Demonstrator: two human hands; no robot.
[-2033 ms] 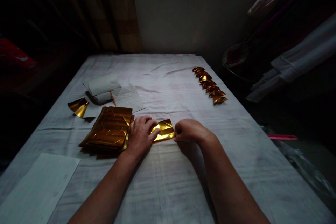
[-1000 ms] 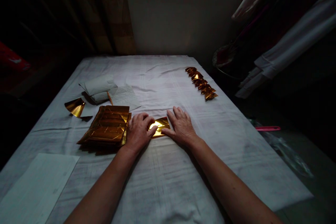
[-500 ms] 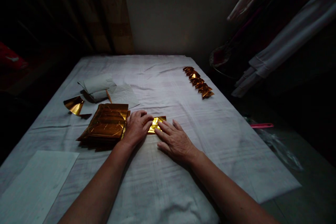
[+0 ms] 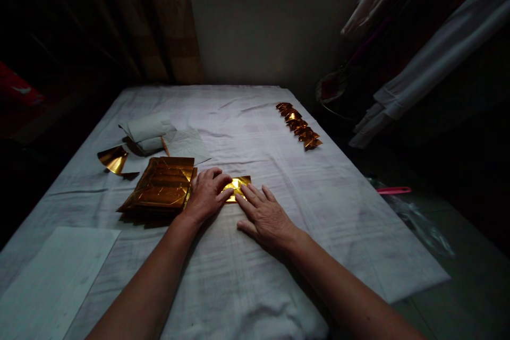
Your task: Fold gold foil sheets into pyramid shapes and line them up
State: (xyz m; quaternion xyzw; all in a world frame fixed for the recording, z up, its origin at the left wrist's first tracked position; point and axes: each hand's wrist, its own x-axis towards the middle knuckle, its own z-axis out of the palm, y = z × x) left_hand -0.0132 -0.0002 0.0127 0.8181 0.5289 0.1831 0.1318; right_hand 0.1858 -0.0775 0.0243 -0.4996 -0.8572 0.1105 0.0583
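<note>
A small folded piece of gold foil paper [image 4: 238, 186] lies on the white cloth [image 4: 247, 255] in front of me. My left hand [image 4: 206, 195] rests on its left part, fingers curled down and pressing it. My right hand [image 4: 266, 218] lies flat with fingers stretched out, fingertips on the paper's lower right edge. A stack of gold foil sheets [image 4: 162, 189] sits just left of my left hand.
A row of several folded gold pieces [image 4: 298, 125] lies at the far right of the cloth. A curled gold scrap [image 4: 113, 159] and white paper wrappings [image 4: 149, 130] sit at the far left. A white sheet [image 4: 51, 276] lies near left. A pink-handled object [image 4: 393, 190] is off the right edge.
The gold paper has been folded smaller. My right hand went from pinching its right end to lying flat, pressing and sliding across it. My view shifted slightly right.
</note>
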